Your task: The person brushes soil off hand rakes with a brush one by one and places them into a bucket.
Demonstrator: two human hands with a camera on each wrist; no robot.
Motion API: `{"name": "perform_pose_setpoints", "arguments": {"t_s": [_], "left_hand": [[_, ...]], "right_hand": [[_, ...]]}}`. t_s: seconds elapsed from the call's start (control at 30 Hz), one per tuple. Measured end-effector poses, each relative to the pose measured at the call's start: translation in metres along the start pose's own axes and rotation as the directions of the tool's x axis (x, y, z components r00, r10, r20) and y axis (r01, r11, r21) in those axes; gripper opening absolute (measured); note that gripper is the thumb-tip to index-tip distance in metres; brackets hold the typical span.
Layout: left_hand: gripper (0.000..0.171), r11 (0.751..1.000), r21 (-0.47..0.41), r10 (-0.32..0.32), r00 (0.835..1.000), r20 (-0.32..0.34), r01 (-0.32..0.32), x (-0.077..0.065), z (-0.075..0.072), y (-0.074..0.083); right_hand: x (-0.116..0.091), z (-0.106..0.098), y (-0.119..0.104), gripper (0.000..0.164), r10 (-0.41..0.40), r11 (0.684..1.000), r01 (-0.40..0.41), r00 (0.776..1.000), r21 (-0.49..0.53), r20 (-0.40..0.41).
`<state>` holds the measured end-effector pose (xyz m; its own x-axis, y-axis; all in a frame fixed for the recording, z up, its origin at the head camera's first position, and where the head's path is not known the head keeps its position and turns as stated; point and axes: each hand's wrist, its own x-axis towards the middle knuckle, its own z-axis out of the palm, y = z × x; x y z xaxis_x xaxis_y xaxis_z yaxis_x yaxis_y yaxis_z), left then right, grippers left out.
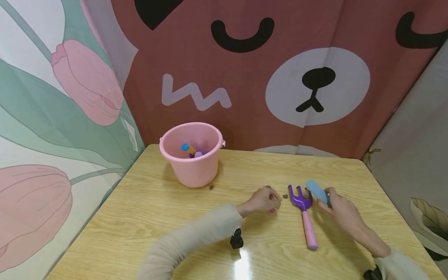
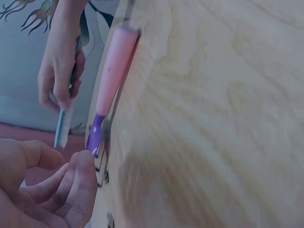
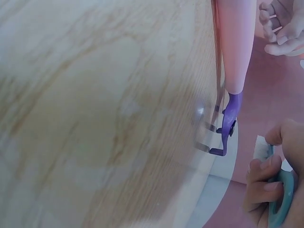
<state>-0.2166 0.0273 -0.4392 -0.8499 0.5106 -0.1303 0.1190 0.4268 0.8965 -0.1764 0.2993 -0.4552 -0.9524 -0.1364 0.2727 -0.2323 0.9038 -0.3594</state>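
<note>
In my right hand (image 1: 344,214) is a small blue brush (image 1: 317,192), gripped by its looped handle; its white bristles (image 3: 261,148) show in the right wrist view. A toy hand fork (image 1: 308,229) with a pink handle and purple tines lies on the table between my hands, just left of the brush. Near its tines is my left hand (image 1: 262,200), low over the table with loosely curved fingers and nothing seen between them. A small dark bit (image 1: 285,196) lies between that hand and the fork. Against the purple tines (image 3: 230,116) a dark speck shows.
A pink bucket (image 1: 194,171) stands at the back left, holding a blue-and-orange item (image 1: 186,147) and purple pieces (image 1: 198,154). Another dark bit (image 1: 211,187) lies in front of it. Behind the wooden table (image 1: 147,217) hangs a printed bear curtain (image 1: 245,116).
</note>
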Motion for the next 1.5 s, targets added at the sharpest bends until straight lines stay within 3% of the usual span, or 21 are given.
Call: {"name": "perform_pose_setpoints", "arguments": {"t_s": [0.4, 0.63, 0.73, 0.87, 1.0, 1.13, 1.33, 1.5], "left_hand": [[0.007, 0.999, 0.048, 0.002, 0.999, 0.048, -0.004, -0.001, 0.037, 0.004], [0.009, 1.000, 0.004, -0.013, 0.999, 0.048, 0.013, 0.001, 0.055, 0.004], [0.011, 0.999, 0.050, -0.025, 0.998, 0.059, 0.022, 0.002, 0.061, 0.005], [0.016, 0.989, 0.146, -0.040, 0.998, 0.050, 0.032, 0.005, 0.066, 0.007], [0.035, 0.974, 0.224, -0.051, 0.998, 0.038, 0.041, 0.009, 0.070, 0.009], [0.046, 0.974, 0.222, -0.061, 0.996, 0.062, 0.046, 0.012, 0.070, 0.010], [0.049, 0.975, 0.209, -0.102, 0.991, 0.085, 0.082, 0.014, 0.073, 0.011], [0.052, 0.953, 0.280, -0.139, 0.988, 0.072, 0.114, 0.014, 0.078, 0.015]], "right_hand": [[-0.003, -0.001, 0.003, 0.046, 0.001, 1.000, -0.001, 1.000, -0.004, -0.001], [-0.003, 0.000, 0.006, 0.047, -0.008, 1.000, 0.008, 1.000, -0.005, -0.006], [-0.004, 0.000, 0.005, 0.046, -0.020, 1.000, 0.020, 1.000, -0.009, -0.023], [-0.004, 0.000, 0.004, 0.045, -0.020, 1.000, 0.019, 1.000, -0.009, -0.021], [-0.004, -0.001, 0.003, 0.047, -0.009, 1.000, 0.009, 1.000, -0.003, -0.008], [-0.004, -0.001, 0.002, 0.047, -0.003, 1.000, 0.003, 1.000, -0.001, -0.008], [-0.004, -0.001, -0.001, 0.048, 0.000, 1.000, 0.001, 1.000, 0.008, -0.006], [-0.003, -0.003, -0.001, 0.049, 0.006, 1.000, -0.006, 1.000, 0.011, 0.002]]}}
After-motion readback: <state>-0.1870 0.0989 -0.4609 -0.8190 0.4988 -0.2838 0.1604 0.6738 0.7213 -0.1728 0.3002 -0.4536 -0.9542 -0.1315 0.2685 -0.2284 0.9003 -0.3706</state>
